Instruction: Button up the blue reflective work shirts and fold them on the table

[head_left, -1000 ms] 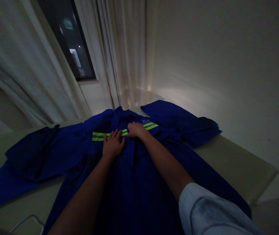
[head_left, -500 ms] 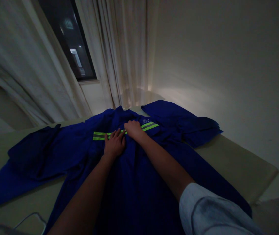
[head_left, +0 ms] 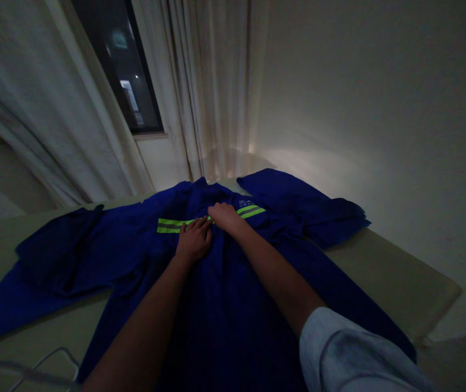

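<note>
A dark blue long-sleeved work garment (head_left: 233,305) lies spread out, with a yellow-green and grey reflective stripe (head_left: 169,226) across its chest. My left hand (head_left: 194,239) rests on the fabric at the middle of that stripe, fingers stretched out and slightly apart. Just right of it, touching or nearly so, is my right hand (head_left: 224,216). Its fingers are curled closed on the cloth at the front centre line; the fingertips are hidden. Small white print (head_left: 246,203) shows above the stripe on the right. Both sleeves lie out to the sides with folded ends.
Under the garment is a pale greenish bed-like surface (head_left: 400,277), whose corner shows at right. A pale cable (head_left: 48,356) loops at lower left. Behind are long curtains (head_left: 212,81), a dark window (head_left: 124,65) and a plain wall (head_left: 371,98).
The view has shifted slightly. My left hand has edged a little to the right along the stripe; my right hand stays closed at the same spot on the garment.
</note>
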`<state>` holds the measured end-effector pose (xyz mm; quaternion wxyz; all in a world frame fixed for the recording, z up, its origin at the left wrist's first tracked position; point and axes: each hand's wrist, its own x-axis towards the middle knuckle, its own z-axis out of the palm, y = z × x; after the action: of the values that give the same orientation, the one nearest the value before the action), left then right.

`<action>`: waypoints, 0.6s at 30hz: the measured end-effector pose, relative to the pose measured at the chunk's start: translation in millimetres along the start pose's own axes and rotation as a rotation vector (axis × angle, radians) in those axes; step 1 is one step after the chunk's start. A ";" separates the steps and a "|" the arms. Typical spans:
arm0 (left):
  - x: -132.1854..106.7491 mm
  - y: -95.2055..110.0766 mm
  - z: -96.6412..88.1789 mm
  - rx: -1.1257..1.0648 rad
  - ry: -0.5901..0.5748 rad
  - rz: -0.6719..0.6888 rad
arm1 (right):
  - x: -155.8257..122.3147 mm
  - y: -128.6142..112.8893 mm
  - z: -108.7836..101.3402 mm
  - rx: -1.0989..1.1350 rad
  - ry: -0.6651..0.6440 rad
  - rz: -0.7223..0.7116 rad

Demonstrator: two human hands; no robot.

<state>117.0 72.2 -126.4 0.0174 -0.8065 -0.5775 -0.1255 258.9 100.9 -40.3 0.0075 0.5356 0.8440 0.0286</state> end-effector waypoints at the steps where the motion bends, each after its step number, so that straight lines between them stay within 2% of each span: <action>1: 0.3 0.0 0.3 -0.002 -0.003 -0.005 | -3.5 -1.3 -1.2 -0.008 -0.011 -0.018; 5: 0.8 -0.6 1.1 -0.019 -0.020 -0.025 | -31.2 -5.4 -4.3 -0.060 -0.065 -0.136; 10: 1.3 -0.8 -0.4 -0.044 -0.048 -0.023 | -98.3 -12.2 -6.5 -0.150 -0.082 -0.357; 14: 1.9 -0.1 -1.6 -0.047 -0.066 -0.022 | -180.9 -28.9 -8.8 -0.150 -0.081 -0.530; 18: 1.3 -1.6 -0.1 -0.048 -0.073 -0.018 | -282.6 -46.3 -8.1 -0.082 0.051 -0.555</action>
<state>116.0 73.9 -126.2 -0.0242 -0.8054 -0.5819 -0.1098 337.2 -174.7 -40.0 0.0156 0.2823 0.9564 0.0730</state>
